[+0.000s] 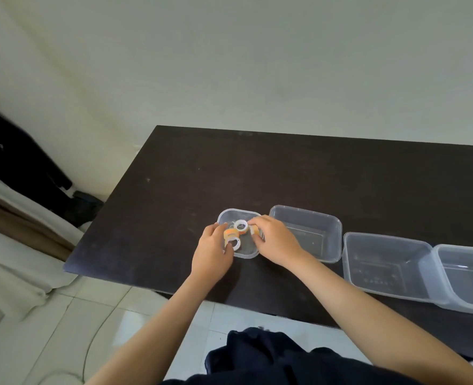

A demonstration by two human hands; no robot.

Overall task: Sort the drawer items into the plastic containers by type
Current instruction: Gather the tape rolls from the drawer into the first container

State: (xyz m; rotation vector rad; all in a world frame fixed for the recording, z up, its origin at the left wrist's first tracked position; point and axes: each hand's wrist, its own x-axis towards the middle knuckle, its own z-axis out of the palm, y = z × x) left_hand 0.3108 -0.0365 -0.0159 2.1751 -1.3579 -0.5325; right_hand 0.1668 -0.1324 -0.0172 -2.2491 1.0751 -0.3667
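dark table (285, 168) set against a pale wall (257, 51); four clear plastic containers in a row near its front edge. small square container (224, 216) at the left end, holding several rolls of tape. one roll (241, 225) with a white core toward the far side, another roll (233, 243) with a white core nearer, an orange-toned roll (229, 232) between them at the left.

left hand (211, 254) at the near-left corner of the small container, fingers curled over the rim and onto the nearer rolls; exact pinch hidden by the knuckles. right hand (275, 238) at the container's right side, fingers bent and closed on a further orange-toned roll (254, 230) at the right rim.

second container (332, 232) just beside the first, third container (349, 262) further right, fourth container (441, 262) overlapping the third at the right edge of view. no contents visible in these three.

tiled floor (90, 315) below the table, dark cloth (257, 354) at the bottom of view, pale bedding (7, 259) at the left.
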